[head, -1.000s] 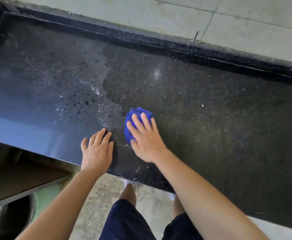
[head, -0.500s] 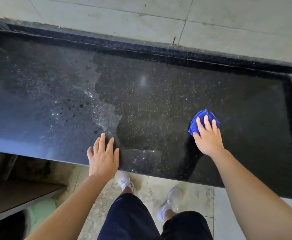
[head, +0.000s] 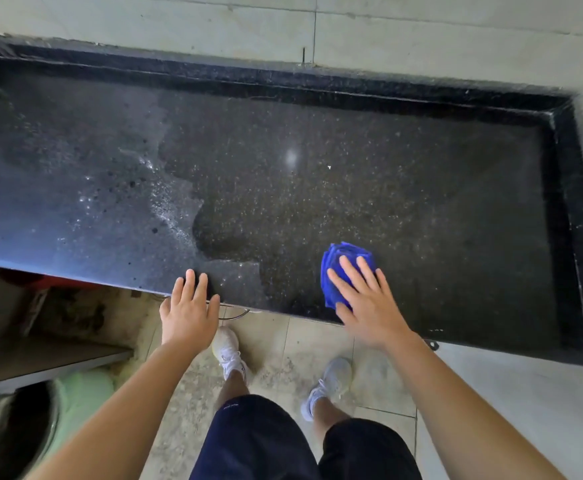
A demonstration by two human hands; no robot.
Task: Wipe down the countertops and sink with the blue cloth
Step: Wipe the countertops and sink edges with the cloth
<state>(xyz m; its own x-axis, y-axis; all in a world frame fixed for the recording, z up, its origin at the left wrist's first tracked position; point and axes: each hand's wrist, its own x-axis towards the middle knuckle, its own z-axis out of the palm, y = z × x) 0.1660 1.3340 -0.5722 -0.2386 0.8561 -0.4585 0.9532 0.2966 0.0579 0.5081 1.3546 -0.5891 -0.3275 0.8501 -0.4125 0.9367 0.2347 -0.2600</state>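
Observation:
A black speckled stone countertop [head: 317,188] fills the upper view. Its left part looks dusty and grey with dark droplets, its middle and right part dark and wet. A bunched blue cloth [head: 342,261] lies near the front edge at the right. My right hand [head: 366,299] presses flat on the cloth with straight, spread fingers. My left hand [head: 189,313] rests flat on the counter's front edge, fingers straight, holding nothing. No sink is in view.
A raised black rim [head: 565,216] borders the counter at the back and right, under a pale tiled wall [head: 421,36]. Below the front edge are a tiled floor [head: 283,344], my legs and white shoes [head: 227,351], and a dark round vessel [head: 9,431] at the lower left.
My right hand slid the cloth far to the right, then back toward the front edge. My left hand stayed at the front edge, now lying partly over it.

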